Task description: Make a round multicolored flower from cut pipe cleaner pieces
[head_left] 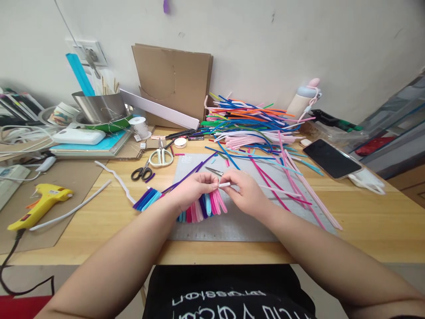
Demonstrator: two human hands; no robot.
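Note:
A row of folded pipe cleaners [196, 212] in purple, blue, pink and magenta hangs under my left hand [195, 188]. Its left end, in purple and blue, lies past my wrist. Fingers and thumb of that hand are pinched at the row's right end. My right hand [244, 190] pinches a short white pipe cleaner [225, 184], whose tip meets the left fingertips. Just behind the hands, small pointed scissors [215, 171] lie on the grey cutting mat [226, 232]. Loose pink pipe cleaners [292, 181] spread over the mat to the right.
A heap of coloured pipe cleaners [252, 124] lies at the back against cardboard [174, 79]. White-handled scissors [161, 157] and black scissors [142, 173] rest left of the mat. A yellow glue gun [41, 206] is far left, a phone [332, 158] at right.

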